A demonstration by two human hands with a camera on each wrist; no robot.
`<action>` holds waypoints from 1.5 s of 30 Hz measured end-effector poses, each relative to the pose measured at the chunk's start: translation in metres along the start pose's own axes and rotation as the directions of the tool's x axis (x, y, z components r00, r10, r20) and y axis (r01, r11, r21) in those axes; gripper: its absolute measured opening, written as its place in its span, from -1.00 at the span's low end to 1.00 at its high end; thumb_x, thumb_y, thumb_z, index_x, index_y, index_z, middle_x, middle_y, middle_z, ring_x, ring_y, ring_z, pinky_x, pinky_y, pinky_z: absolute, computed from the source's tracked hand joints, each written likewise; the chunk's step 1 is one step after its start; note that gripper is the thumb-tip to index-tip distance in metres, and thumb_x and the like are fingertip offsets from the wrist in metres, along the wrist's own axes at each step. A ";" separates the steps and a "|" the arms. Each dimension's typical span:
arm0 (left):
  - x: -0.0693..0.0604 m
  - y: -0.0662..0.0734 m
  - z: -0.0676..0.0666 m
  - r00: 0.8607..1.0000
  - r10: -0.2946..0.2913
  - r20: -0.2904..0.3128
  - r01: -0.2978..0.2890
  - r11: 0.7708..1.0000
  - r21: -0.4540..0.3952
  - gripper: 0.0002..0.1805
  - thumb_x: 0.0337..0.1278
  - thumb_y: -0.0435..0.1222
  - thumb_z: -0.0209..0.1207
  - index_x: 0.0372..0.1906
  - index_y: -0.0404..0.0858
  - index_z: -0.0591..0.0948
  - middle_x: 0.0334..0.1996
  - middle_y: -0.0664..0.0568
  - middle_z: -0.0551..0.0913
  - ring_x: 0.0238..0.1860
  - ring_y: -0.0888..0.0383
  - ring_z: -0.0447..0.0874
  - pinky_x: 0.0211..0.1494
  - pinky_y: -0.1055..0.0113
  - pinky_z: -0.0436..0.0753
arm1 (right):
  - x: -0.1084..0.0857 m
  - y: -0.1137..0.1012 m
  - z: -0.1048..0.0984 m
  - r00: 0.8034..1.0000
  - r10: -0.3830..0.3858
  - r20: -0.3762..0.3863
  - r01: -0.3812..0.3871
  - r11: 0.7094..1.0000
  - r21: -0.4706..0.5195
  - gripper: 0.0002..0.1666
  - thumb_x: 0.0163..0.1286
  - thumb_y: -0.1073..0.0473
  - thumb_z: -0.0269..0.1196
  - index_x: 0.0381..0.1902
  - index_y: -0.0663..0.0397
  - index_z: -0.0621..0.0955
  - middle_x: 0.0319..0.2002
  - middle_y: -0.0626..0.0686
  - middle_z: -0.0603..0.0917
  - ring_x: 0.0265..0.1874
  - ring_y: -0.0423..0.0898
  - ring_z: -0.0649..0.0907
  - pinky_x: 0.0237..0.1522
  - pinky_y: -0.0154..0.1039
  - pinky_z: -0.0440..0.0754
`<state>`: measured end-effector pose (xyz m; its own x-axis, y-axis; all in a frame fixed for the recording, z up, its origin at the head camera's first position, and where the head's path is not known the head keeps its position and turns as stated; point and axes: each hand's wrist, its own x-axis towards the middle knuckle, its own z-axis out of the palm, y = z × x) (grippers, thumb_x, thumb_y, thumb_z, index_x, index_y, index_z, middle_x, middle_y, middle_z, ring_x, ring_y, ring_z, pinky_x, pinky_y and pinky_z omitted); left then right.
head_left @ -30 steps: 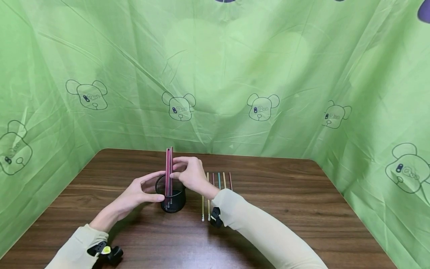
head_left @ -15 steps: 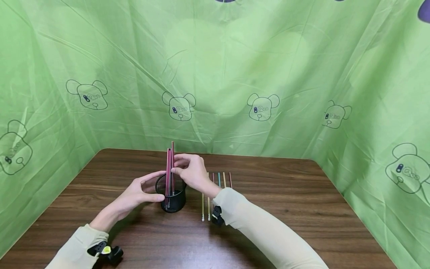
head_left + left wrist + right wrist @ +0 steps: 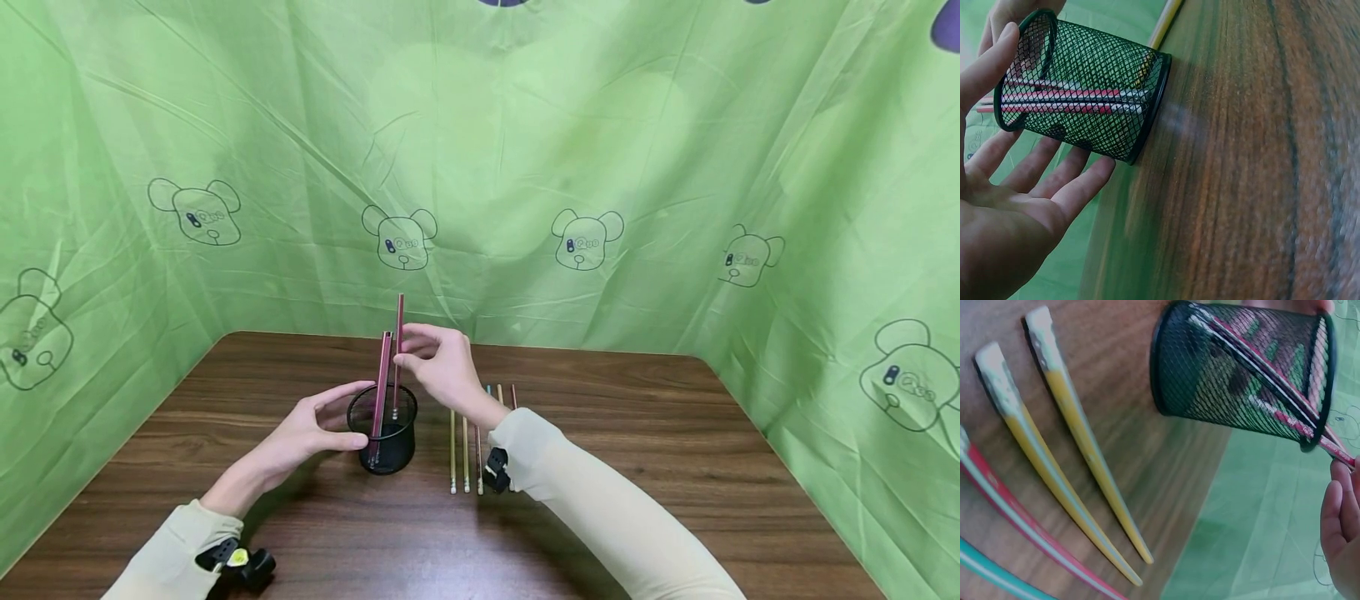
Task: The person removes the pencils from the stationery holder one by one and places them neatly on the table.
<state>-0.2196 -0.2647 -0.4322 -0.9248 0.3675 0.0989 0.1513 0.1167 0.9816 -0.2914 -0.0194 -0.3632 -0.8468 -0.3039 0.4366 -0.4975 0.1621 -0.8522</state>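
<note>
In the head view a black mesh pencil cup (image 3: 390, 457) stands upright on the table. My left hand (image 3: 300, 433) holds it from the left, thumb at the near rim; the left wrist view shows the other fingers along the mesh (image 3: 1094, 69). Several red-striped pencils (image 3: 382, 383) lean together inside. With thumb and fingers my right hand (image 3: 446, 367) pinches another red pencil (image 3: 400, 321) upright. Its eraser end is still within the cup's mouth, above the bottom, as the right wrist view also shows through the mesh (image 3: 1210, 381).
Right of the cup, a row of pencils lies on the wooden table (image 3: 637, 467): two yellow, one red pencil (image 3: 479, 467), a teal pencil (image 3: 997, 575) and others partly under my right forearm. A green cloth (image 3: 495, 167) hangs around the table's back and sides.
My right hand has moved up and slightly right, raising one red pencil away from the others in the cup. Those others now lean more to the right. The left hand stays put.
</note>
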 end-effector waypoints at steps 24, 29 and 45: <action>-0.001 0.001 0.001 1.000 -0.007 -0.009 0.007 1.000 0.030 -0.18 0.24 -0.38 0.44 0.58 -0.13 0.40 0.47 -0.16 0.46 0.43 -0.24 0.43 0.25 0.21 0.51 | 0.014 -0.038 -0.051 0.998 -0.055 -0.004 0.055 0.997 0.050 -0.40 0.24 0.35 0.55 0.27 0.10 0.71 -0.23 0.02 0.85 -0.32 -0.06 0.82 -0.23 -0.16 0.75; -0.001 0.001 0.001 1.000 -0.010 -0.017 0.010 0.999 0.034 -0.19 0.25 -0.42 0.42 0.58 -0.14 0.40 0.48 -0.16 0.45 0.44 -0.24 0.43 0.24 0.23 0.52 | 0.008 -0.037 -0.064 0.999 -0.018 0.029 0.016 0.997 0.070 -0.39 0.23 0.40 0.54 0.27 0.14 0.70 -0.23 0.06 0.85 -0.33 -0.03 0.83 -0.24 -0.09 0.77; -0.001 0.001 0.001 1.000 -0.002 -0.021 0.002 0.999 0.033 -0.18 0.24 -0.42 0.43 0.58 -0.16 0.40 0.46 -0.18 0.46 0.44 -0.26 0.40 0.23 0.24 0.52 | -0.029 -0.005 -0.108 0.989 0.121 0.085 -0.131 0.984 0.121 -0.36 0.21 0.51 0.49 0.28 0.29 0.65 -0.20 0.26 0.81 -0.37 0.07 0.83 -0.24 0.05 0.78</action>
<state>-0.2177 -0.2636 -0.4311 -0.9321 0.3480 0.1006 0.1604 0.1476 0.9760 -0.2848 0.0898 -0.3402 -0.8815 -0.3610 0.3042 -0.3560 0.0852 -0.9306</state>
